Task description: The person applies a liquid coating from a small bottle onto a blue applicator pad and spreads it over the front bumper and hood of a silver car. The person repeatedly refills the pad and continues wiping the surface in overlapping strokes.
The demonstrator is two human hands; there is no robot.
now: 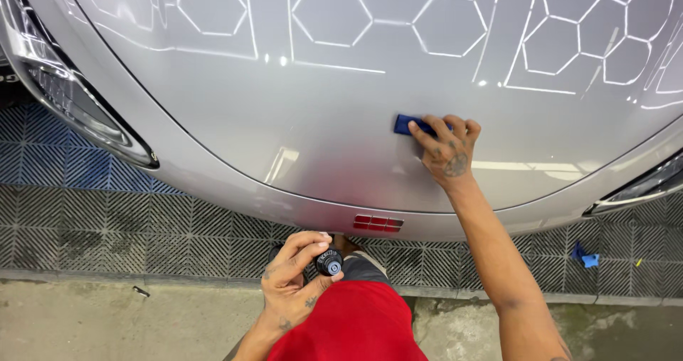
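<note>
While most of the shot is taken up by one big glossy silver car hood, there's a handful of smaller bits worth counting. One hood, two headlights: the left one fully in view at the edge, the right one only peeking in as a dark sliver. The paint mirrors a bunch of white hexagon-shaped ceiling lights, too cut off at the top to count properly. Below the hood's front edge sits one small red rectangular badge on the bumper. Under the car is grey and blue ribbed plastic tile flooring, then bare concrete nearer the camera.

Two hands, both busy. The right hand is pressed flat on the hood with its fingers spread over one small blue applicator pad, pinning it to the paint near the hood's front centre. Only the left end of the pad sticks out past the fingertips; it looks like a flat dark-blue block, long axis running roughly left-right across the hood, the exposed end pointing toward the left headlight.

The left hand is curled around one small dark bottle, held down low in front of the person's red shirt, clear of the car. You're looking pretty much straight down at its round cap, so it's standing about upright, top toward the camera.

Smallest thing: one crumpled blue scrap lying on the tiles off to the right, well away from both hands.
</note>
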